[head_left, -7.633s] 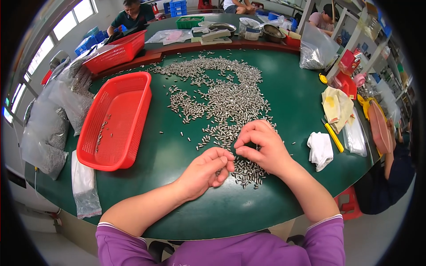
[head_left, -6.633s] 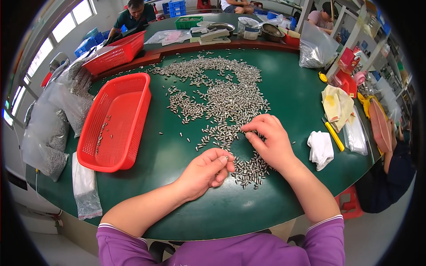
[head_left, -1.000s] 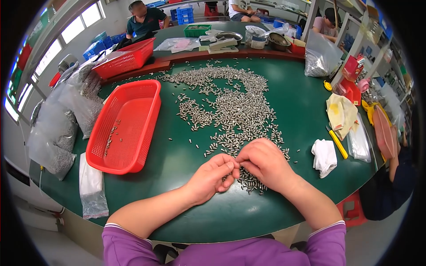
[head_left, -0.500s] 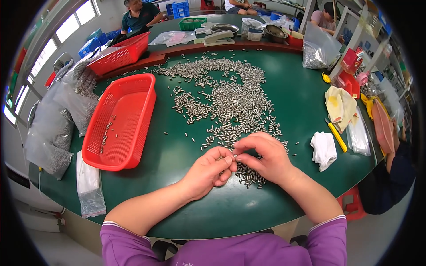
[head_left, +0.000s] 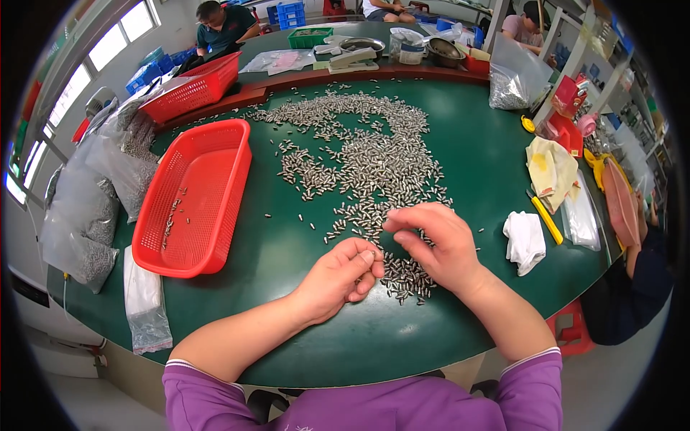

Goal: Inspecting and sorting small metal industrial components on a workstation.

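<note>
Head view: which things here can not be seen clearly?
- Head view: what the left hand pinches, hidden by its curled fingers.
- Small metal pieces: too small to tell their exact shape.
- Pieces under the right hand: covered by it.
- Red basket contents: too small.

bare green table (head_left: 287,258) leftward — red basket (head_left: 194,197) beyond, metal pieces (head_left: 374,161) perhaps blocking ahead

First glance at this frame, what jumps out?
A wide scatter of small silvery metal pieces across the middle of the green table, running down to both hands. The left hand is curled at the scatter's near edge; the right hand rests on the pieces beside it. A bright red mesh basket sits left of the scatter with a few pieces inside.
</note>
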Tool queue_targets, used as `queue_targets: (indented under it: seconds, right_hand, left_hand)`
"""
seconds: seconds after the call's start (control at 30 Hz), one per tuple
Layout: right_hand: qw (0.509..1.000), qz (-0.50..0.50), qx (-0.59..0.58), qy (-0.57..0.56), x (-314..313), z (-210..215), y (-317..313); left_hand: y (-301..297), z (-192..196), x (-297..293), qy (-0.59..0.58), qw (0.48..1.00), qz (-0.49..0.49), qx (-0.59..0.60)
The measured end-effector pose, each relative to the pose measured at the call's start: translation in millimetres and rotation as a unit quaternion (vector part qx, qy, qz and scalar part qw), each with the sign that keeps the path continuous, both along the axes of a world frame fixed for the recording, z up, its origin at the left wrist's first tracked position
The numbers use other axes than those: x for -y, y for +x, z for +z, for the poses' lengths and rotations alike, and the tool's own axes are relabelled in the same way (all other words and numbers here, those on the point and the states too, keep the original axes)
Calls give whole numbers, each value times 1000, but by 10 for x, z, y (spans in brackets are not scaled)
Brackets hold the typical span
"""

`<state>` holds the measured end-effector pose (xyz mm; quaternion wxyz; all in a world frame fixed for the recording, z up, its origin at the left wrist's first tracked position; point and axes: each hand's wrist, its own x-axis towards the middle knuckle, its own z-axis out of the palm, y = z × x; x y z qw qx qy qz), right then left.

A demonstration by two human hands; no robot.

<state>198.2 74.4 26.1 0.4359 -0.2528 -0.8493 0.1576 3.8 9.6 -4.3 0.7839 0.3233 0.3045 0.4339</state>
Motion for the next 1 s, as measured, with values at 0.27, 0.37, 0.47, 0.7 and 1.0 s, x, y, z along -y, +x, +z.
queue_targets:
  seconds: [0.27,0.37,0.47,0.7,1.0]
  right_hand:
    - [995,-77,53,-26,-113,-48,60]
    - [991,-70,108,-20,-113,-111,59]
    - [984,-72,161,-2,-93,-173,22]
    - [980,-71,188,11,-100,-142,5]
    - [975,-21,221,13,-160,-106,36]
  left_hand:
    - [2,31,6,-9,1000,10,-9]
    - [-8,13,7,-5,1000,13,19]
    - [-11,47,14,-1,1000,25,13]
    - [-14,52,13,-3,1000,29,3]
    - [-29,1,-6,1,1000,7,24]
